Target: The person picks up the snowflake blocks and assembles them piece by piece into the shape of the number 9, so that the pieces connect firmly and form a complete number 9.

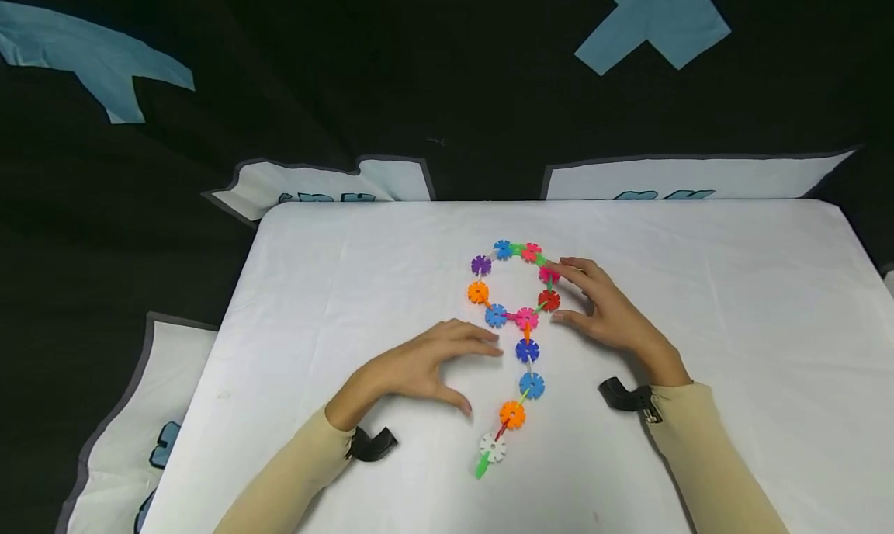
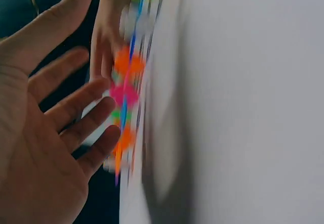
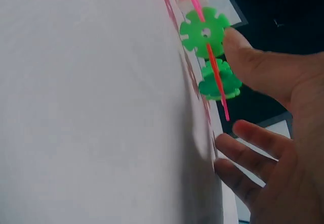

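Note:
Colourful notched snowflake discs are slotted together into a ring with a long tail, lying on the white table. A blue disc (image 1: 496,315) and a pink disc (image 1: 527,319) sit at the ring's near side. From there the tail runs toward the person through an orange disc (image 1: 513,415) to a white disc (image 1: 492,448). My left hand (image 1: 436,359) hovers left of the tail, fingers spread and holding nothing. At the ring's right side is my right hand (image 1: 601,309), fingers relaxed, its fingertips beside a red disc (image 1: 549,300). A green disc (image 3: 205,33) appears by the right thumb.
The white-covered table (image 1: 335,262) spreads around the disc chain. Behind it hangs a black cloth (image 1: 447,91) with blue and white patches. Black curved wrist mounts (image 1: 373,445) stick out from both sleeves close above the tabletop.

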A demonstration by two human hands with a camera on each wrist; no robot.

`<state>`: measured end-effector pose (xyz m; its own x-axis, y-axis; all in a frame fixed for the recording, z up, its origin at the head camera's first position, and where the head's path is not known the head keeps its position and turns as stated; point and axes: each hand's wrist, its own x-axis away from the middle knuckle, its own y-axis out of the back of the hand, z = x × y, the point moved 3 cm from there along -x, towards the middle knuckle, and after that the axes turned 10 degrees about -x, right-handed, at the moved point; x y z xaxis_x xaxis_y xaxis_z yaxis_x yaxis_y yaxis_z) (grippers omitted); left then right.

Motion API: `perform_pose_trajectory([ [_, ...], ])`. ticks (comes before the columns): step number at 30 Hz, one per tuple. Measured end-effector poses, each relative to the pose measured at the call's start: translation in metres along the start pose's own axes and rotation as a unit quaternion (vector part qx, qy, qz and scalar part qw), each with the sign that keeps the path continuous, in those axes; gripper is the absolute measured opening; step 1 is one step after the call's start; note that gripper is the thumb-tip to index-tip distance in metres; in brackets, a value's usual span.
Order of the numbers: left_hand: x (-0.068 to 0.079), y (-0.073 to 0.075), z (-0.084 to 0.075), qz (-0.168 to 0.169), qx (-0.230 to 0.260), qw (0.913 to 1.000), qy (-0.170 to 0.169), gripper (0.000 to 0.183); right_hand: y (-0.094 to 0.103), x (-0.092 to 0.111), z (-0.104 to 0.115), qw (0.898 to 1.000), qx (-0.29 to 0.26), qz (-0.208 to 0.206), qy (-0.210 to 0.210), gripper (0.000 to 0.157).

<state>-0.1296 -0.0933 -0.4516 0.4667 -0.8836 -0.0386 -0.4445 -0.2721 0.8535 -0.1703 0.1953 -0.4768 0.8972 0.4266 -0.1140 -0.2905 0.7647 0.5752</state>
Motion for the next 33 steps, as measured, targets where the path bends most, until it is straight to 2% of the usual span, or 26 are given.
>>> perform_pose_trajectory([
  [4, 0.005, -0.018, -0.020, 0.044, 0.008, 0.9978, -0.050, 0.077, -0.006, -0.006, 0.003, 1.000, 0.020, -0.002, 0.006, 0.059],
  [8, 0.005, -0.030, -0.026, 0.072, -0.009, 0.9957, -0.058, 0.075, -0.009, -0.008, 0.003, 0.999, 0.025, -0.018, 0.009, 0.045],
  [14, 0.006, -0.034, -0.027, 0.072, -0.043, 0.9950, -0.055, 0.077, -0.011, -0.010, 0.001, 0.999, 0.031, -0.038, 0.006, 0.040],
  [21, 0.005, -0.037, -0.038, 0.068, -0.068, 0.9936, -0.060, 0.079, -0.010, -0.010, 0.003, 0.998, 0.038, -0.041, -0.012, 0.039],
  [29, 0.007, -0.040, -0.041, 0.080, -0.062, 0.9937, -0.047, 0.057, -0.012, -0.009, 0.002, 0.998, 0.045, -0.050, -0.002, 0.037],
  [33, 0.008, -0.037, -0.041, 0.089, -0.063, 0.9930, -0.047, 0.055, -0.011, -0.009, 0.002, 0.998, 0.045, -0.054, 0.000, 0.036],
])
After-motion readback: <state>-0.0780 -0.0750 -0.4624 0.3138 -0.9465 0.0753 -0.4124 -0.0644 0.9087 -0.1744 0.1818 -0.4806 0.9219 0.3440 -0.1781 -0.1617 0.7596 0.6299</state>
